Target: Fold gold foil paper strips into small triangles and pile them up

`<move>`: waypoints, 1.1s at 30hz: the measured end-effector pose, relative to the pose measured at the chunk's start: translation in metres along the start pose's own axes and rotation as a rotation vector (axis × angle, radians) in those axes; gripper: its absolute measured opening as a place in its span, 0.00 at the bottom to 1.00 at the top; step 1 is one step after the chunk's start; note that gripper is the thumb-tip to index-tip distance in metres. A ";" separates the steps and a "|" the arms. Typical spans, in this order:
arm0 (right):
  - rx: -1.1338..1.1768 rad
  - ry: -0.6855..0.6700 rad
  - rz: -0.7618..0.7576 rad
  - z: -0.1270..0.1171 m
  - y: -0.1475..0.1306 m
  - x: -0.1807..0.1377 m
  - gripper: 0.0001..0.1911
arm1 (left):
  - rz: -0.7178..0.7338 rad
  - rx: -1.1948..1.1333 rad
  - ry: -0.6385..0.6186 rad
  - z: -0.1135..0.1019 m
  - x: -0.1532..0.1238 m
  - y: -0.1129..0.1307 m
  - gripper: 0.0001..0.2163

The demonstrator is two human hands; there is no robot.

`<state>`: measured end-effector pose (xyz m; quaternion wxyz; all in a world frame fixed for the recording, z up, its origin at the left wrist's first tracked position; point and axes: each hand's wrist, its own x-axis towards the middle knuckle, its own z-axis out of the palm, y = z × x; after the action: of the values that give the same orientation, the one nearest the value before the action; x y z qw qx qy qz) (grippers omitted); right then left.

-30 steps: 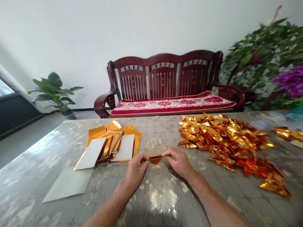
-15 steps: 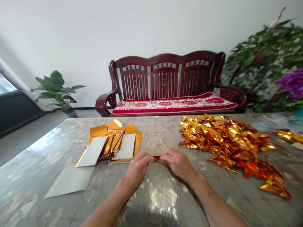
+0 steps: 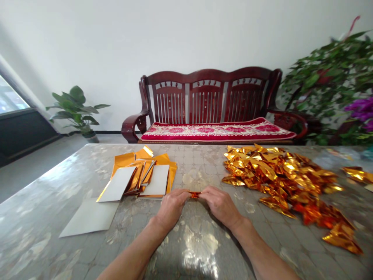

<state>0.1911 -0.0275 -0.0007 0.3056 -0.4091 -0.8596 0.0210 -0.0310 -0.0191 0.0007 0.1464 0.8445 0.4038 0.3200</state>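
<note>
A small folded piece of gold foil paper [image 3: 194, 194] sits between my two hands, low over the table [image 3: 204, 241]. My left hand [image 3: 171, 208] pinches its left end with closed fingers. My right hand [image 3: 221, 205] pinches its right end the same way. Most of the piece is hidden under my fingertips. To the left of my hands lies a fanned stack of flat gold foil sheets [image 3: 142, 175], some with the white side up. To the right spreads a large heap of folded gold foil pieces [image 3: 279, 179].
A single white sheet [image 3: 90, 217] lies at the left near the table's front. More gold foil [image 3: 357, 175] lies at the far right edge. Behind the table stand a dark wooden bench [image 3: 210, 105] with a red cushion, a potted plant [image 3: 77, 111] and leafy plants [image 3: 332, 77].
My hands have drawn closer together on the gold piece, which now shows much smaller between the fingertips. The camera view has shifted slightly left and down.
</note>
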 end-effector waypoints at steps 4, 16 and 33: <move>-0.011 -0.012 0.005 0.001 -0.001 -0.002 0.14 | -0.036 -0.008 -0.021 0.004 0.001 0.001 0.13; -0.054 0.005 0.142 0.007 -0.010 -0.003 0.10 | -0.263 -0.242 0.123 0.016 0.007 0.011 0.10; 0.311 0.085 0.555 0.013 -0.022 0.012 0.12 | -0.422 -0.590 0.366 0.036 0.009 0.006 0.11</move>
<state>0.1630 -0.0305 0.0007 0.3826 -0.5768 -0.6881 0.2178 0.0008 -0.0152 -0.0197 0.3705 0.5939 0.4788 0.5300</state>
